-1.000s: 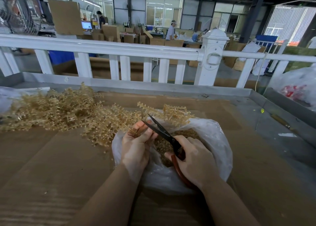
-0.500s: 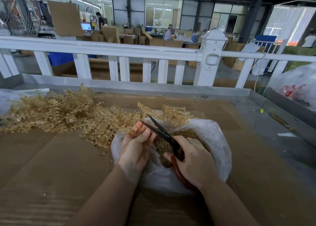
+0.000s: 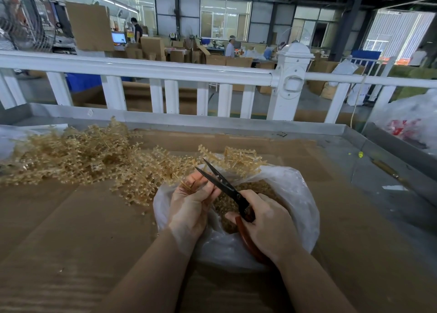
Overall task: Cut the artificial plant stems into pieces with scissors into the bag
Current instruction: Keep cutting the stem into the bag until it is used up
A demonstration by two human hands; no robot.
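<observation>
Little moved: left hand [image 3: 191,201] pinches half-hidden stem [image 3: 186,184], right hand [image 3: 267,225] grips scissors [image 3: 220,182].

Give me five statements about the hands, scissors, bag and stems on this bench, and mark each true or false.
1. The right hand holds the scissors. True.
2. The scissor blades are closed. False: they stand apart.
3. The left hand pinches a stem piece over the plastic bag. True.
4. The bag holds nothing. False: cut pieces lie inside.
5. The pile of uncut stems lies right of the bag. False: it lies to the left.
</observation>
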